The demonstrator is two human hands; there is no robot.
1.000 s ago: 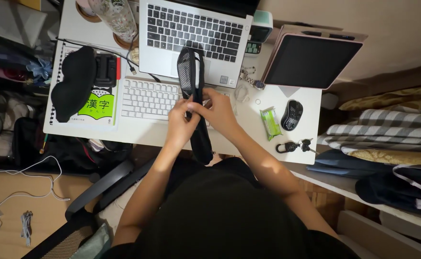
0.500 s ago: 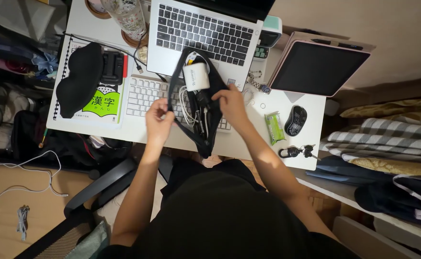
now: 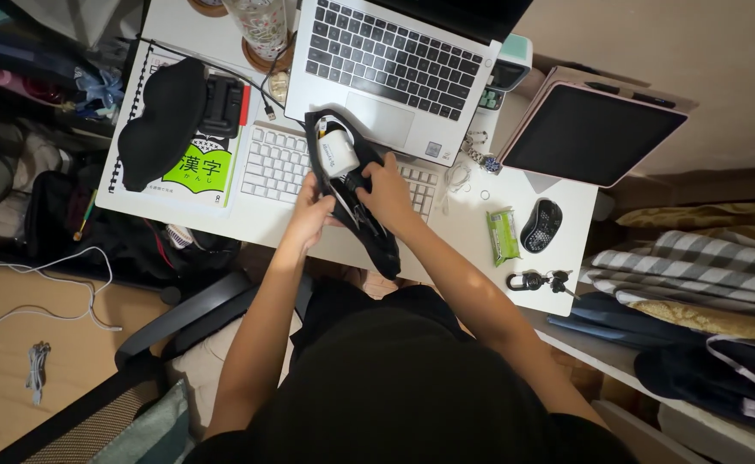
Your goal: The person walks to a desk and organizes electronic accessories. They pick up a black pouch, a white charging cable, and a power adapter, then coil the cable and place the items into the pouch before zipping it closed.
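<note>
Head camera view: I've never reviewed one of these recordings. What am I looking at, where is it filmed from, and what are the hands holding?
The one picture comes from a camera worn on a person's head, looking down at their own two bare hands; no machine is involved. The left hand and right hand both grip an open black pouch above a white desk. Inside the pouch sit a white charger and cables. On the desk lie a silver laptop, a white keyboard, a black tablet, a black mouse, a green packet, keys and a black eye mask on a notebook.
</note>
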